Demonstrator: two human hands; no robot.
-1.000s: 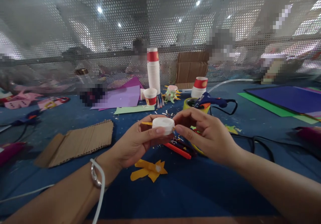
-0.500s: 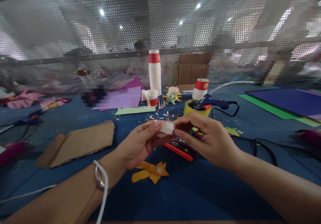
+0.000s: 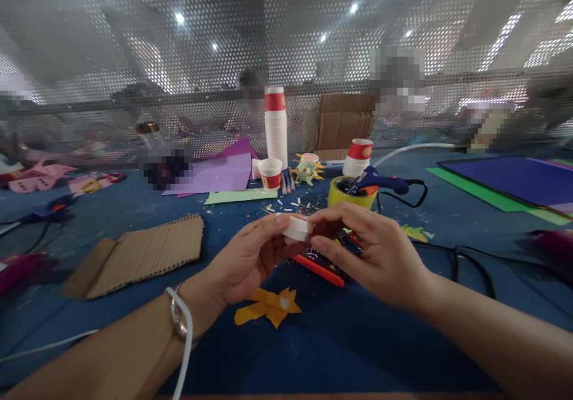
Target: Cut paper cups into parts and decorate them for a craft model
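Between both hands, above the blue table, is a small white paper piece (image 3: 299, 229). My left hand (image 3: 253, 254) holds its left end between thumb and fingers. The fingertips of my right hand (image 3: 371, 248) pinch at its right end. Below the hands lies an orange paper cutout (image 3: 273, 306) with a whitish spot on it. A red-orange pen (image 3: 319, 270) rests on the table just under the white piece, partly hidden by the fingers.
Farther back stand a tall stack of paper cups (image 3: 276, 131), a yellow tape roll (image 3: 351, 192) with a blue glue gun (image 3: 380, 181) on it, and a shorter cup stack (image 3: 357, 158). Corrugated cardboard (image 3: 150, 257) lies left; coloured sheets (image 3: 510, 182) lie right.
The white piece has turned slightly between my fingers and shows more of its side. The fingers of my right hand have shifted a little; the objects on the table stay put.
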